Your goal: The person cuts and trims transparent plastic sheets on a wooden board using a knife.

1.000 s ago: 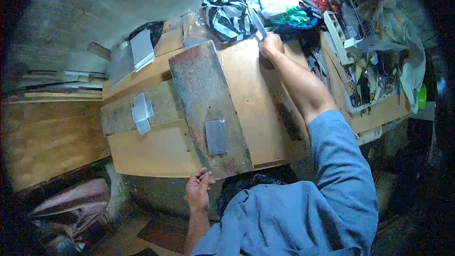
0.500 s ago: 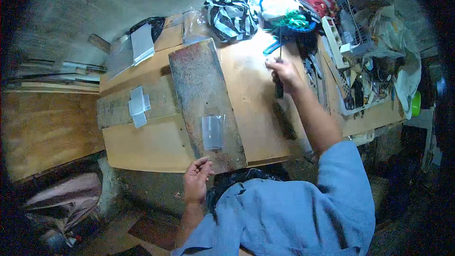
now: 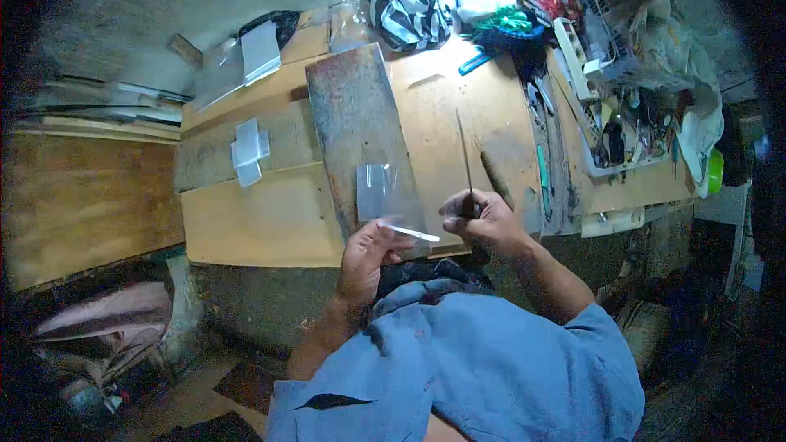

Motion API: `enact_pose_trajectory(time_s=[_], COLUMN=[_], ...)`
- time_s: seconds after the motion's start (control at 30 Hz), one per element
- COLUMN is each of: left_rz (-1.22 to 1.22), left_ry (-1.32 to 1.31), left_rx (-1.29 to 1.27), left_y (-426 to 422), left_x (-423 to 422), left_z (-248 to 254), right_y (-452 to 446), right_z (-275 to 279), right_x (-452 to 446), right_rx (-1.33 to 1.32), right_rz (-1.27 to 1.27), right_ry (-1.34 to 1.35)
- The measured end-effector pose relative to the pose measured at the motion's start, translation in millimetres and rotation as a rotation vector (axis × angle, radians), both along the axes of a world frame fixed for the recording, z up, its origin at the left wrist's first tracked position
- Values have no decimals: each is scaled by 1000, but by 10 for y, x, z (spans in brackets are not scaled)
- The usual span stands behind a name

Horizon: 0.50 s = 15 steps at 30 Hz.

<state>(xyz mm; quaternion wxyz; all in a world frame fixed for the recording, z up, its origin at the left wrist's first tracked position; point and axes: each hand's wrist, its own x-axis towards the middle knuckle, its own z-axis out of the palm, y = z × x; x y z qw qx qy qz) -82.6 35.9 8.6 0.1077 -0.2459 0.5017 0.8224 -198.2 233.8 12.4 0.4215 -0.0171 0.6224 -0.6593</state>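
Note:
My left hand (image 3: 366, 259) pinches a small clear strip (image 3: 413, 233) that points to the right, near the front edge of the work surface. My right hand (image 3: 481, 219) is closed on the handle of a long thin tool (image 3: 465, 151), whose dark shaft points away from me; its exact kind is unclear. Just beyond my left hand, a clear plastic sheet (image 3: 375, 188) lies on the dark worn board (image 3: 352, 106). Farther left, crossed clear pieces (image 3: 248, 151) rest on another board (image 3: 288, 141).
A blue-handled object (image 3: 475, 62) lies at the back near a striped bag (image 3: 407, 16). On the right are a green tool (image 3: 543, 172), a power strip (image 3: 575, 57) and a tray of tools (image 3: 634, 165). White sheets (image 3: 260, 51) stand at the back left.
My right hand has come from the back of the table toward me with the thin tool. My left hand has risen slightly, and a clear strip now shows in it.

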Motion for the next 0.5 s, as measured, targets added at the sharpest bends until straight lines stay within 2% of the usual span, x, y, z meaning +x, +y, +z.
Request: enact_pose_trajectory(time_s=[0.03,0.3,0.37,0.5], left_rz=[7,75,76,97], left_ry=[-67,-41,-43,-31], left_rx=[-68,-105,-195,-111], left_y=[20,-80,-89,-120], left_x=[-11,166,196,250], left_z=[85,23,42,-26], right_y=[-27,-105,-119,-121], right_z=[60,5,-53,-116], right_x=[78,328,382,450], right_rx=[-13,1,3,0], right_rz=[7,-31,-41,-73], right_ry=[-16,-15,-22,-86])
